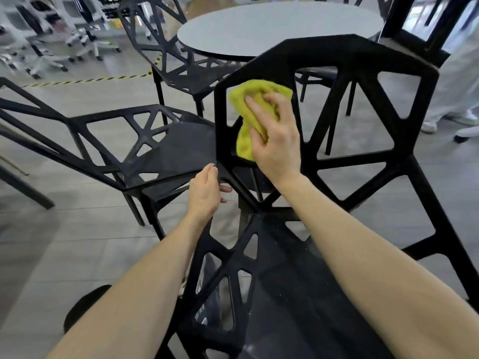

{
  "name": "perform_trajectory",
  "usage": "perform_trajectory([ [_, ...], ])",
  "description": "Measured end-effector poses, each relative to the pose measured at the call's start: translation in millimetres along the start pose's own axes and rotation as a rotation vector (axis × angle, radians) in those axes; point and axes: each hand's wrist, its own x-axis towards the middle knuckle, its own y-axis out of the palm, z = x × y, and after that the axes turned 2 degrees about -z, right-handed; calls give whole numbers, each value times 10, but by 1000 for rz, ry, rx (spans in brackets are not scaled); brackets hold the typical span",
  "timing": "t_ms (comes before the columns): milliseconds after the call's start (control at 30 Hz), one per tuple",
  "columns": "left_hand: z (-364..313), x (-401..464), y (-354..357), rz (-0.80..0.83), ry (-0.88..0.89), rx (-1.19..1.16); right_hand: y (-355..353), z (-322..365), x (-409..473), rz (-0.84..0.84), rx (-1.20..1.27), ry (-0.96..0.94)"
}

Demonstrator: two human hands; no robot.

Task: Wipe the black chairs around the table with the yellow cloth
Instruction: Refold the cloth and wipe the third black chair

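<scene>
- The nearest black chair (285,281) fills the lower middle, its seat toward the viewer and its openwork backrest rising beyond.
- The left hand (204,195) grips the left edge of this chair's frame, low on the backrest where it meets the seat, fingers curled round the bar.
- The right hand (274,136) is higher up on the same backrest, fingers bent and clutching the yellow cloth (255,112), which is bunched against the upper left struts.
- Left of this chair a second black chair (145,149) stands on the grey floor (77,242), its seat just beside the backrest.
- Beyond the backrest is the round grey table (272,27), with a third black chair (171,58) at its left.
- Far left of the table, striped tape (85,80) crosses the floor; white wheeled chairs (51,35) stand behind it, blurred.
</scene>
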Motion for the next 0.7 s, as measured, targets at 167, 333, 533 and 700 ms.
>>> perform_trajectory([
  [167,21,18,-17,7,29,-25,233,11,-538,353,-58,-124],
  [333,3,6,-4,8,17,-2,-30,8,-343,297,-34,-93],
  [533,29,23,-16,-6,29,27,248,108,-378,277,-44,-75],
  [700,39,50,-2,3,2,15,-22,76,-265,267,-21,-152],
])
